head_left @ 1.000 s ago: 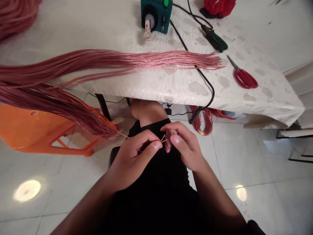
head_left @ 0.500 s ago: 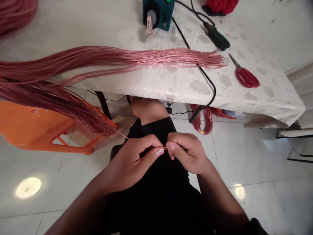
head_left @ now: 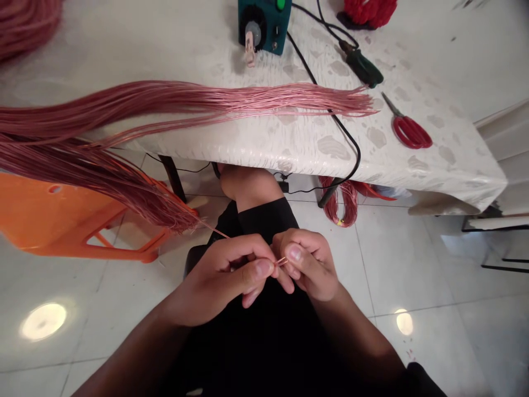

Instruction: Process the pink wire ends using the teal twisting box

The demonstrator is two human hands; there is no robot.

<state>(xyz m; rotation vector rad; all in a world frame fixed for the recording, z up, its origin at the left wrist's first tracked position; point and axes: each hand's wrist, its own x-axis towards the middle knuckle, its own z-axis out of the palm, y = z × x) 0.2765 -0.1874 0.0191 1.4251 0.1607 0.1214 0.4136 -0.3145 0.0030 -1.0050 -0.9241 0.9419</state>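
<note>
Head view: thin shiny pink copper wire (head_left: 281, 261)

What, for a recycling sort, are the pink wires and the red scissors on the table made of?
The pink wires look like thin enamelled copper: smooth, glossy strands with a metallic sheen that hold gentle curves, though the pictures cannot confirm the metal under the coating. The scissors seem to have moulded red plastic handles, going by their glossy, even finish, and grey metal blades, probably steel.

scissors (head_left: 409, 132) lie right of copper wires (head_left: 248, 96) on the table (head_left: 124, 49).
</note>
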